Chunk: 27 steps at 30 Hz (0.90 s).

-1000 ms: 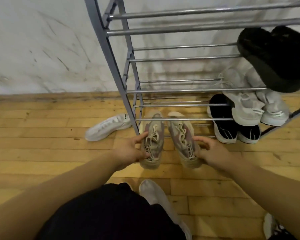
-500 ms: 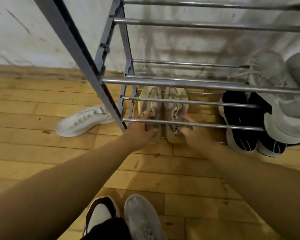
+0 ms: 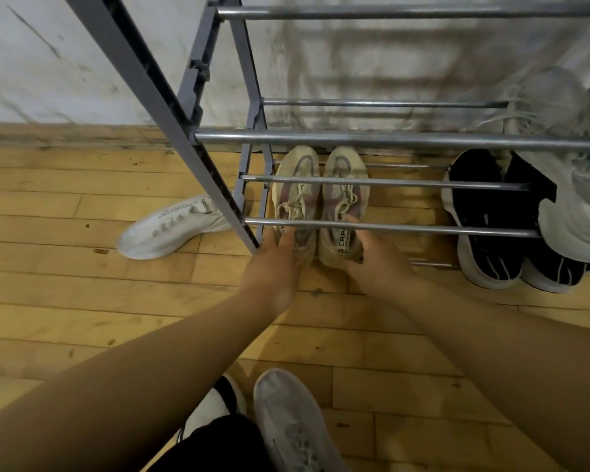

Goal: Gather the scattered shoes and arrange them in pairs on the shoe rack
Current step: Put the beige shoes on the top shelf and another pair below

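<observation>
Nine shoes [image 3: 295,199], one shoe rack [image 3: 389,139], one left hand [image 3: 273,267], one right hand [image 3: 372,264]
</observation>
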### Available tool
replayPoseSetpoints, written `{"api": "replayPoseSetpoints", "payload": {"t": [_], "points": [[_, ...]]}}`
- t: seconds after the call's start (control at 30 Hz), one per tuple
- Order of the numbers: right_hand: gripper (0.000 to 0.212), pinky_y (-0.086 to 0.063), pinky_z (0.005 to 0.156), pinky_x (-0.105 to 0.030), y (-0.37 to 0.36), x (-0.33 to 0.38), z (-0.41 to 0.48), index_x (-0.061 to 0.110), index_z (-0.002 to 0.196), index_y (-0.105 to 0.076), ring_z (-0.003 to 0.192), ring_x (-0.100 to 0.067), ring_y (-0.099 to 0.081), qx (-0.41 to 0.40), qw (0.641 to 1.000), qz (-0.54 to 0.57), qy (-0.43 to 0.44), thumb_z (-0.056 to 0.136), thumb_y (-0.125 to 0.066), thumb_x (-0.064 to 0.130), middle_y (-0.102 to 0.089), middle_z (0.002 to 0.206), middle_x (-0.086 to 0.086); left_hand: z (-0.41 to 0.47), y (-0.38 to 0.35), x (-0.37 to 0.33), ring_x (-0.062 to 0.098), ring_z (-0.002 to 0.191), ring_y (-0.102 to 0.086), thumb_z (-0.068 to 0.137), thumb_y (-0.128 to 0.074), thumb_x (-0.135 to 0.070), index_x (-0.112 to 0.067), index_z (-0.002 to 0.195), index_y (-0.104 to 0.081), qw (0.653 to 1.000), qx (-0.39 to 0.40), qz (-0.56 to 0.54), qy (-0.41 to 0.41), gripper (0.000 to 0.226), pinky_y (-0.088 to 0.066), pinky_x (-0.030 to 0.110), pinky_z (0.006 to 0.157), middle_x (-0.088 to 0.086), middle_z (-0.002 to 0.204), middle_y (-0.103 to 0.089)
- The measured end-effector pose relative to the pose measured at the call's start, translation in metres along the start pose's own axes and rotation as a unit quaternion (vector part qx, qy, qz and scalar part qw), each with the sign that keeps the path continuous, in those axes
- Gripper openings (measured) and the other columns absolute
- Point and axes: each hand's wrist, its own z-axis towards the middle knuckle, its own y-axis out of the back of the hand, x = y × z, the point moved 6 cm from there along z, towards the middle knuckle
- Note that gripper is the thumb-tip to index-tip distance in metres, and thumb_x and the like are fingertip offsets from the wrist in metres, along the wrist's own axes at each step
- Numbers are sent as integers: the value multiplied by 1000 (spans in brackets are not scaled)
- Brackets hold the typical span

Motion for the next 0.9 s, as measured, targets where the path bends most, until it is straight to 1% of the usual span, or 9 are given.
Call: {"api": "replayPoseSetpoints", "payload": {"t": [0.1,0.17,0.27,0.33,0.43,0.57,0.67,0.8,0.9], "points": [[84,-50,102,-42,10,9,-17,42,158,-17,134,-25,-48,-39,999,-11,3,93,-70,38,-41,155,1,-29,8,-3,31,151,-25,99,-59,-37,-32,161,-11,1000,-14,-17,-16,78,-40,47,114,1,167,-14],[75,-47,103,-39,8,16,-45,37,153,-29,133,-19,-45,-54,998,-15,15,92,-72,38,-39,149,5,-56,4,5,29,148,-28,96,-63,-43,-34,159,-16,999,1,-42,-18,80,-36,47,117,2,163,-22],[56,-50,97,-33,-36,12,-89,38,137,-47,118,-9,-54,77,997,17,13,88,-76,38,-51,128,16,-97,-27,36,24,130,-50,92,-69,-47,-37,156,-30,989,130,-69,15,76,-45,41,108,2,146,-41],[47,-54,94,-34,-77,3,-112,39,126,-52,109,-6,-58,198,980,25,-11,86,-78,40,-58,124,14,-121,-46,59,22,127,-55,91,-70,-45,-37,155,-36,976,208,-60,38,73,-44,29,104,2,143,-48],[39,-54,96,-34,-117,-7,-132,35,122,-57,113,-10,-59,281,958,40,-30,89,-76,32,-60,124,11,-142,-60,68,20,126,-59,94,-67,-31,-32,154,-40,964,265,-34,-3,66,-36,14,89,1,142,-60],[33,-57,87,-33,-137,-7,-141,42,98,-62,101,-11,-65,287,954,84,-35,86,-72,12,-67,105,14,-146,-58,73,13,98,-67,93,-64,-15,-34,124,-66,968,221,-116,0,37,-48,19,80,-9,109,-71],[35,-57,78,-31,-137,-3,-136,40,95,-67,96,-13,-65,265,956,117,-45,86,-70,7,-68,101,9,-143,-47,82,9,76,-71,94,-66,-14,-46,98,-69,963,172,-205,45,33,-56,21,65,-12,91,-74],[34,-55,77,-19,-123,14,-115,33,113,-70,101,-4,-65,250,945,203,-52,91,-73,7,-68,112,11,-128,-11,94,10,80,-71,94,-69,-6,-36,91,-77,940,53,-327,87,31,-56,22,69,-8,94,-76],[51,-54,80,-21,-118,31,-98,49,122,-65,106,-3,-65,282,929,235,-47,95,-67,5,-63,125,16,-118,17,117,19,89,-74,96,-65,1,-22,93,-77,883,-8,-447,143,26,-62,33,73,1,98,-77]]}}
